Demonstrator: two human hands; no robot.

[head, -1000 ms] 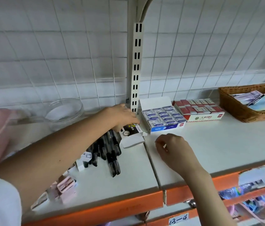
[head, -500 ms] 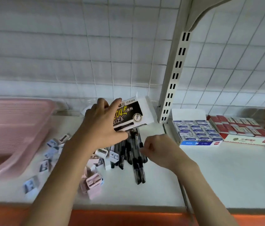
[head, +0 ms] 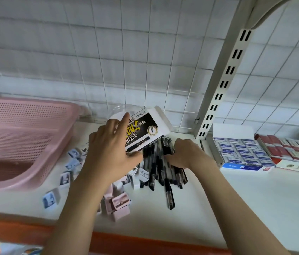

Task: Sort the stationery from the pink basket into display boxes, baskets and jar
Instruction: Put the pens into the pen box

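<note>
My left hand holds a black-and-white pen box lifted and tilted above the shelf, thumb under it and index finger along its top. My right hand curls round the upper ends of several black pens that lie in a pile just below the box's open mouth. The pink basket lies at the left of the shelf. Small blue and pink sharpeners are scattered in front of it. A clear jar stands behind the box, mostly hidden.
Right of the slotted white upright stand a display box of blue-wrapped erasers and one of red-wrapped erasers. A wire grid backs the white shelf, whose front edge is orange.
The view has shifted left and closer. My left hand lifted the pen box from the shelf and tilted it over the pens. My right hand moved from the bare shelf onto the pen pile.
</note>
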